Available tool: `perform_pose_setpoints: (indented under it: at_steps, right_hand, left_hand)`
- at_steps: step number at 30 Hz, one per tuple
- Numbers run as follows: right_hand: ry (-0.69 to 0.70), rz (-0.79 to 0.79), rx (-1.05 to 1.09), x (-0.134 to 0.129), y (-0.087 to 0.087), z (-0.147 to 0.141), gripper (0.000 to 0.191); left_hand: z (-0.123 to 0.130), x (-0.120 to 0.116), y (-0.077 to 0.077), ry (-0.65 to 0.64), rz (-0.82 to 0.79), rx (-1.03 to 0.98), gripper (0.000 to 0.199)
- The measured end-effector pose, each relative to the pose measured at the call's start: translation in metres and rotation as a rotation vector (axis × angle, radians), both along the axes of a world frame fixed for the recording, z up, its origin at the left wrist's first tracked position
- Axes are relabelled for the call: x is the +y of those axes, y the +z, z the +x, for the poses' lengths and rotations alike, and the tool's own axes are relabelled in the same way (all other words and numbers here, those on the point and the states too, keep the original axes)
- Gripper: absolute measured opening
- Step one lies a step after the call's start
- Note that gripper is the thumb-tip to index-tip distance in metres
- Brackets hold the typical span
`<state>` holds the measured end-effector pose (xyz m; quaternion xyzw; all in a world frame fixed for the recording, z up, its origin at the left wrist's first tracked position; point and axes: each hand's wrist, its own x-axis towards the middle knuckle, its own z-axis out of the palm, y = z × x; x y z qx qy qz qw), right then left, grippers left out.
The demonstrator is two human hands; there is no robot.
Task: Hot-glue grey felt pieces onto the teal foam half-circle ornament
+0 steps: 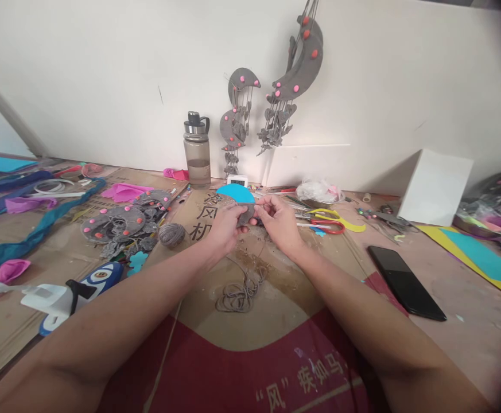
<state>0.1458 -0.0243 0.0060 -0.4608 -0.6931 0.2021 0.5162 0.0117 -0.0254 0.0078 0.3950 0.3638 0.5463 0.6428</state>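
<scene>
A small grey felt piece point(245, 215) is held over the cardboard in the middle of the view. My left hand point(228, 225) pinches it between thumb and fingers. The fingertips of my right hand point(279, 222) are closed at its right edge; anything finer between them is too small to make out. Just behind my hands lies a bright blue rounded sheet point(235, 193). A loose tangle of grey yarn point(238, 295) rests nearer to me, with a strand leading up toward my hands. Left of my left hand sits a grey yarn ball point(171, 234).
Grey moon-shaped hangings point(299, 69) hang on the white wall. A water bottle point(197, 152) stands at the back. Felt moons point(116, 223) and a glue gun point(61, 298) lie left. Scissors point(325, 223) and a phone point(405, 281) lie right.
</scene>
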Motion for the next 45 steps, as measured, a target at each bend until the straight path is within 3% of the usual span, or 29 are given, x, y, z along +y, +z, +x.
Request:
perform_pose_setpoints:
  at_steps: [7,19,23,29,34,39,45]
  right_hand:
    - [0.007,0.066,-0.012,-0.002,0.001,0.001,0.008]
    - [-0.069,0.094,-0.026,0.002,-0.001,0.002,0.011]
    - [-0.107,0.086,-0.012,0.004,-0.001,0.006,0.013]
    - [-0.143,0.106,-0.037,0.004,0.000,0.007,0.012]
    - [-0.183,0.183,-0.108,-0.003,0.001,0.003,0.010]
    - [-0.129,0.268,-0.246,-0.007,-0.001,0.000,0.010]
    - [-0.131,0.202,-0.264,-0.001,-0.006,0.002,0.009]
  left_hand:
    - [0.001,-0.002,0.001,-0.015,0.017,-0.023,0.012]
    - [0.002,0.001,-0.002,0.126,0.211,0.048,0.014]
    - [-0.005,0.006,-0.001,0.102,0.274,0.159,0.015]
    - [-0.014,0.005,0.015,0.082,0.295,0.372,0.020]
    - [-0.013,0.004,0.019,0.019,0.163,0.177,0.017]
    - [-0.013,0.011,0.013,-0.009,0.076,-0.002,0.016]
    - [-0.013,0.017,0.005,-0.042,0.085,-0.092,0.013]
